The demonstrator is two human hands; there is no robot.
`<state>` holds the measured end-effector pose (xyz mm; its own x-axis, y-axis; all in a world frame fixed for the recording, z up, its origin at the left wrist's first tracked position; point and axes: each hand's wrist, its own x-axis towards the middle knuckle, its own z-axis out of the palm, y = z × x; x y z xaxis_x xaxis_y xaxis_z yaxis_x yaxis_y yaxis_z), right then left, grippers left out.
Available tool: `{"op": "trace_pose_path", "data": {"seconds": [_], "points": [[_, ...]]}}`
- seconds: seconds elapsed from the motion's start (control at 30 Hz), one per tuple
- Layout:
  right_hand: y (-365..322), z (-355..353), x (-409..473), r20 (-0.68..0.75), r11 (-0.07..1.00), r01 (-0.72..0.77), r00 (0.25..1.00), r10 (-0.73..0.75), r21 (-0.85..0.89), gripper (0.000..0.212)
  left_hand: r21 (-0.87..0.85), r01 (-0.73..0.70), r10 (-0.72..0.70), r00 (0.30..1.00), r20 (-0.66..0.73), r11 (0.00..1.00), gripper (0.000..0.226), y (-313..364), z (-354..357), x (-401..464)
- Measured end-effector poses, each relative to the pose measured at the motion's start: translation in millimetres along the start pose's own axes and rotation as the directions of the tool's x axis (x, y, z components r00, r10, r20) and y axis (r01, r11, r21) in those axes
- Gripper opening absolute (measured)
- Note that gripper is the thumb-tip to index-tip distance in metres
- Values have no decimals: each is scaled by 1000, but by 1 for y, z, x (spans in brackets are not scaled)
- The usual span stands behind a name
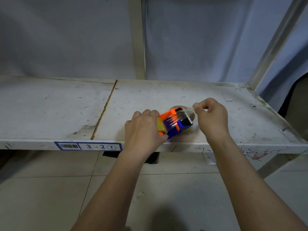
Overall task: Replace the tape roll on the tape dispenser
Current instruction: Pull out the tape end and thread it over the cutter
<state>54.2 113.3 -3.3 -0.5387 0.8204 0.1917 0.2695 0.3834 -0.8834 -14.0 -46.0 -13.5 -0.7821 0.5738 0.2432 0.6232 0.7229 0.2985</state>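
An orange and blue tape dispenser lies near the front edge of a white metal shelf. A yellowish tape roll sits in its left end. My left hand is closed around that end and holds the dispenser down. My right hand pinches the free end of a clear tape strip between thumb and fingers. The strip stretches from the roll over the dispenser's toothed blade. Behind the dispenser lies a round clear object, partly hidden.
The shelf has a seam running front to back left of my hands. A blue label reading 3-2 is stuck on its front edge. Grey upright posts stand behind, a slanted post at the right. Tiled floor lies below.
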Motion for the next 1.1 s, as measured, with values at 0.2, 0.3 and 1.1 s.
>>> {"op": "trace_pose_path", "data": {"seconds": [0.2, 0.3, 1.1], "points": [[0, 1, -1, -4, 999, 10, 1000, -10, -39, 20, -15, 14, -14, 1000, 15, 1000, 64, 1, 0, 1], [1, 2, 0, -13, 1000, 9, 1000, -9, -24, 21, -42, 11, -10, 1000, 18, 999, 64, 3, 2, 1], [-13, -25, 7, 257, 653, -411, 911, 323, 637, 3, -206, 14, -14, 1000, 0, 978, 61, -11, 9, 4]]}}
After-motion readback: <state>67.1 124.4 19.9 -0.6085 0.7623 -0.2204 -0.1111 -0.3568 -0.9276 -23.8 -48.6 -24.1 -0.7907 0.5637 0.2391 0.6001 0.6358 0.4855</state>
